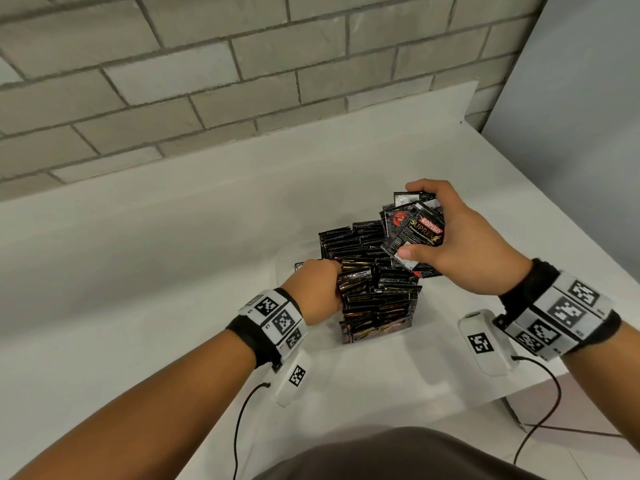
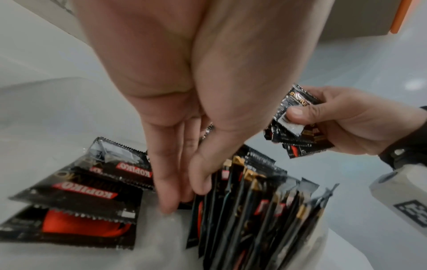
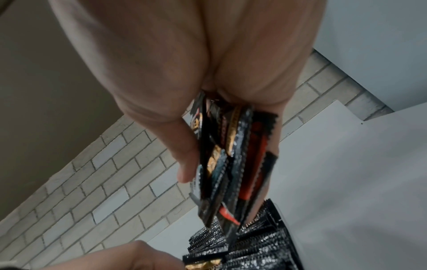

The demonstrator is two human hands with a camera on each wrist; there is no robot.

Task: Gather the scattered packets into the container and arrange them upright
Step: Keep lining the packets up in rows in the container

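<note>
While your dark-clothed lap (image 1: 391, 455) fills the near edge of the head view, both tagged white wristbands (image 1: 277, 318) sit just ahead of it, cables trailing. Your left hand (image 1: 320, 292) is down at the left side of the clear plastic container (image 1: 287, 261), fingers (image 2: 166, 182) straight and pressed together, thumb against the upright row of black foil packets (image 1: 377, 292) standing on edge inside. Beside those fingers, the left wrist view shows loose flat black packets (image 2: 76, 197) lying to the side, red labels reading "KOPIKO". Your right hand (image 1: 453, 237) is raised just above the far right of the container, thumb and curled fingers clamped on a fanned bunch of black packets (image 1: 414, 230); the front one reads "KOPIKO SUPREMO" in red and gold. It all rests on the white table (image 1: 138, 271), with the grey brick wall (image 1: 207, 81) beyond.
</note>
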